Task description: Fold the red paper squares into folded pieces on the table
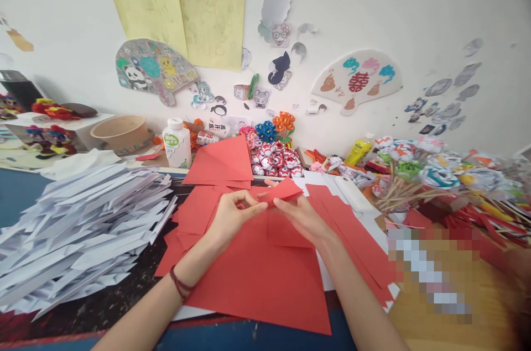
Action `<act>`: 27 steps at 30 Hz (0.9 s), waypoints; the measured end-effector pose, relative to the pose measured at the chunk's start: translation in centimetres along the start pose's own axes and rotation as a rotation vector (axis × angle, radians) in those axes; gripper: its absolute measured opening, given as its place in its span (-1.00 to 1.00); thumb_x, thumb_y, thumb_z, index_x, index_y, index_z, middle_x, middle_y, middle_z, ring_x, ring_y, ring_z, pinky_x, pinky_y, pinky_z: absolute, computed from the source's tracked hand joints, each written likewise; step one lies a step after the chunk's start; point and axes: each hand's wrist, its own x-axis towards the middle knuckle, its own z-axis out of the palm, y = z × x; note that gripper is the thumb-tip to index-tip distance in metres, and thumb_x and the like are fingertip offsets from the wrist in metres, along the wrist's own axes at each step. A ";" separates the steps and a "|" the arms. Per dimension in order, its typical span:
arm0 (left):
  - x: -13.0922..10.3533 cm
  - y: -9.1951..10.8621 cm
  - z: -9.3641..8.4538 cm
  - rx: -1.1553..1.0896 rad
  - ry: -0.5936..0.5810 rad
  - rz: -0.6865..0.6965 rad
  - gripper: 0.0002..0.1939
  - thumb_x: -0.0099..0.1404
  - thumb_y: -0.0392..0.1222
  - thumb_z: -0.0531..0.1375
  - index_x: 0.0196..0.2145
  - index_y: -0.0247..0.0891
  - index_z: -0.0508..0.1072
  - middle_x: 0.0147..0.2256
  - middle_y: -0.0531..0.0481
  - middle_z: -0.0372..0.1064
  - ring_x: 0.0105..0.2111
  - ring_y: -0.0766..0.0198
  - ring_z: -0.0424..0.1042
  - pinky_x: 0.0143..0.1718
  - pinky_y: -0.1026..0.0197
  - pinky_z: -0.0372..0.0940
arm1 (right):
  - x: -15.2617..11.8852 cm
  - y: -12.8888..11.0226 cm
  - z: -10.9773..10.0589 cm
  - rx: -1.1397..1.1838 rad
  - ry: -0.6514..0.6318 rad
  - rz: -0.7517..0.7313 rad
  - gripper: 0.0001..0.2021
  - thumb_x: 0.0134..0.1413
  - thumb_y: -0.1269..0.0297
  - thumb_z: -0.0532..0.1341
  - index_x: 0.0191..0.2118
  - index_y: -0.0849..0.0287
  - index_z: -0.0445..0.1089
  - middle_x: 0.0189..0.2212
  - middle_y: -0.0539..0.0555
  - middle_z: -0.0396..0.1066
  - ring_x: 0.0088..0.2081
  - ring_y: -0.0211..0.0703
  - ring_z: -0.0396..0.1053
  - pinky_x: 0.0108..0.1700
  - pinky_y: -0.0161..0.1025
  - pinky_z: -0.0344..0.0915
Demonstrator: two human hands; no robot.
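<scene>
Between my two hands is a small folded piece of red paper (pixel 286 189), held up above the table. My left hand (pixel 237 213) pinches its left end between thumb and fingertips. From the right, my right hand (pixel 302 217) grips the same piece, thumb on the near face and fingers behind it. Beneath them lies a large red sheet (pixel 261 284), with a smaller red piece (pixel 286 232) on top of it. More red sheets (pixel 197 210) are to the left, and long red strips (pixel 352 229) lie to the right.
Folded white paper strips (pixel 91 229) are heaped at the left. Behind my hands stand a white bottle (pixel 176 143), a stack of red paper (pixel 222 163) and red-and-white paper pieces (pixel 277 160). Paper flowers on sticks (pixel 415 168) and a yellow bottle (pixel 359 149) are at the right.
</scene>
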 end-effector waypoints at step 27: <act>0.7 0.3 -1.5 0.261 -0.013 0.021 -0.70 0.05 0.02 0.29 -0.48 -0.29 0.40 -0.51 0.04 0.37 -0.45 0.27 0.37 -0.41 0.28 0.24 | -0.2 -0.1 -1.0 -0.227 0.011 0.089 -0.68 -0.02 0.14 0.32 -0.15 0.20 0.47 -0.20 0.14 0.51 -0.12 0.05 0.45 -0.13 -0.08 0.40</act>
